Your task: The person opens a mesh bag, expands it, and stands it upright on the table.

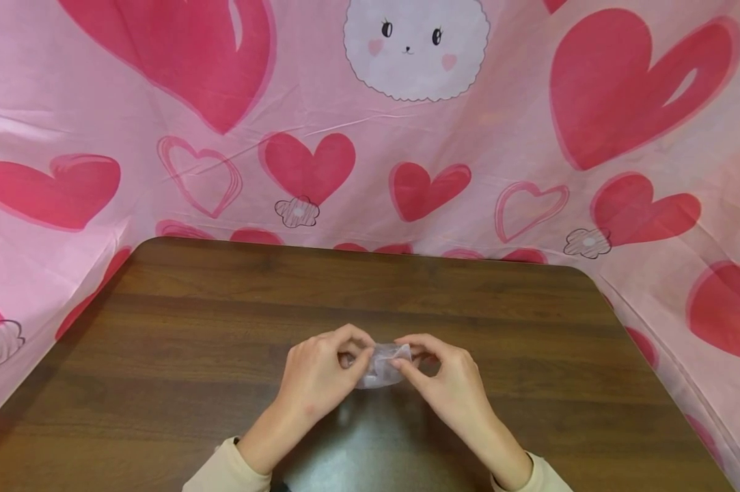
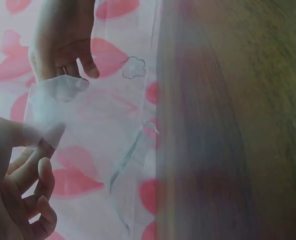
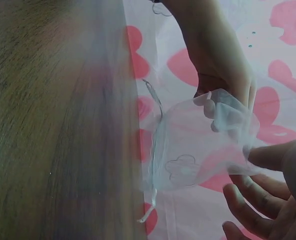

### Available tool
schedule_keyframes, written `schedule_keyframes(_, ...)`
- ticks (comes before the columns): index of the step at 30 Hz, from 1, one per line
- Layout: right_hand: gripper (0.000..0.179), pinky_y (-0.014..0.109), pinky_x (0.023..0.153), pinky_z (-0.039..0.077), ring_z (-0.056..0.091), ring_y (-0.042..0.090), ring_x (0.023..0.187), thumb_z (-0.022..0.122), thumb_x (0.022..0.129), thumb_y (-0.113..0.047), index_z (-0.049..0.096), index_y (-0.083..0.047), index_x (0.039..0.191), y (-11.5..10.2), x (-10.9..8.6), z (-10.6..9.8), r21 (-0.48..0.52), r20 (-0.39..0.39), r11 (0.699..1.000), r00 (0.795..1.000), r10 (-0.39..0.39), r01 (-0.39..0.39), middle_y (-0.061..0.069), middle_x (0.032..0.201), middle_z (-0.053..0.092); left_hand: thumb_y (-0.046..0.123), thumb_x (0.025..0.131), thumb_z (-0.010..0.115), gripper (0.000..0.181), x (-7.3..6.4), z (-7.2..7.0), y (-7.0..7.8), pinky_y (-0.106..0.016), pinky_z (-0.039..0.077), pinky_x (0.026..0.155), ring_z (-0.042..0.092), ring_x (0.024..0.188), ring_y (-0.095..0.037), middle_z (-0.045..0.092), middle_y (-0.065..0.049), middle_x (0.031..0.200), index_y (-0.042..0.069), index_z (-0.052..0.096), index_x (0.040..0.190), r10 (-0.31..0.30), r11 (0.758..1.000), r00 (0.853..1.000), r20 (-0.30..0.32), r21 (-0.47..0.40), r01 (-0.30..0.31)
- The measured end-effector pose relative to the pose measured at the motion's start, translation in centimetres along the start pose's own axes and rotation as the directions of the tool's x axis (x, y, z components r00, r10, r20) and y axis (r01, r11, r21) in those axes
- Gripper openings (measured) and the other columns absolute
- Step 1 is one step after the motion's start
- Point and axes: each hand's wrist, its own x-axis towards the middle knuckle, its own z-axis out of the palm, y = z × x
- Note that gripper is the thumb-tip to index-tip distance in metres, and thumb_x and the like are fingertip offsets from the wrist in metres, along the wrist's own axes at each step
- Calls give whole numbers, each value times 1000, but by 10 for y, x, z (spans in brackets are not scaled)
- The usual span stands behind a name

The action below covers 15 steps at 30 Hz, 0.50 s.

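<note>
A small sheer white drawstring pouch (image 1: pixel 378 374) is held above the table between both hands. My left hand (image 1: pixel 317 369) pinches one side of it between thumb and forefinger. On the opposite side, my right hand (image 1: pixel 452 372) grips it the same way, thumb towards me. In the right wrist view the see-through pouch (image 3: pixel 188 135) spreads out, and a thin ribbon drawstring (image 3: pixel 148 214) dangles from its far end. The left wrist view shows the ribbon (image 2: pixel 125 162) hanging down. No contents can be made out through the mesh.
A dark brown wooden table (image 1: pixel 222 314) with rounded far corners lies beneath the hands. Pink cloth (image 1: pixel 370 116) printed with red hearts hangs around its back and sides.
</note>
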Motion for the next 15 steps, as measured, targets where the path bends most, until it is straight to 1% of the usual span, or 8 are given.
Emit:
schedule_keyframes(3, 27, 31, 66, 53, 62, 1, 70, 86, 74, -5, 75, -18, 96, 2, 1, 0, 8, -19, 999, 999, -38, 38, -18, 76, 67, 18, 84, 77, 17, 0, 0, 0, -24, 39, 54, 45, 55, 8, 59, 31, 66, 32, 69, 89, -1, 1000, 1000, 3, -16, 1)
schedule_keyframes(7, 28, 33, 64, 53, 62, 1, 70, 85, 73, 0, 75, -14, 94, 4, 2, 0, 10, -54, 997, 996, -77, 78, -14, 77, 69, 15, 85, 73, 18, 0, -1, 0, -23, 37, 52, 41, 51, 6, 59, 30, 64, 29, 69, 94, 4, 1000, 1000, 4, 4, -4)
schedule_keyframes(9, 26, 33, 64, 53, 63, 1, 70, 85, 72, 1, 74, -13, 93, 4, 3, -1, 12, -61, 996, 995, -82, 83, -12, 78, 70, 16, 86, 72, 17, 1, 0, 0, -24, 38, 52, 43, 53, 6, 60, 28, 66, 29, 70, 96, 3, 1000, 1000, 12, 16, -3)
schedule_keyframes(12, 24, 34, 65, 54, 63, 2, 71, 84, 73, 3, 75, -11, 91, 4, 2, -2, 20, -53, 996, 995, -89, 90, -10, 79, 70, 24, 86, 75, 15, 1, -1, 0, -24, 38, 53, 46, 58, 5, 59, 26, 69, 31, 71, 99, 6, 999, 1000, 30, 36, -7)
schedule_keyframes(15, 23, 32, 66, 53, 63, 3, 73, 82, 75, 5, 75, -11, 89, 4, 2, -2, 28, -27, 994, 995, -100, 101, -10, 81, 70, 34, 85, 78, 14, 0, -2, -1, -24, 39, 55, 50, 65, 3, 59, 25, 75, 34, 73, 98, 27, 999, 998, 48, 43, -29)
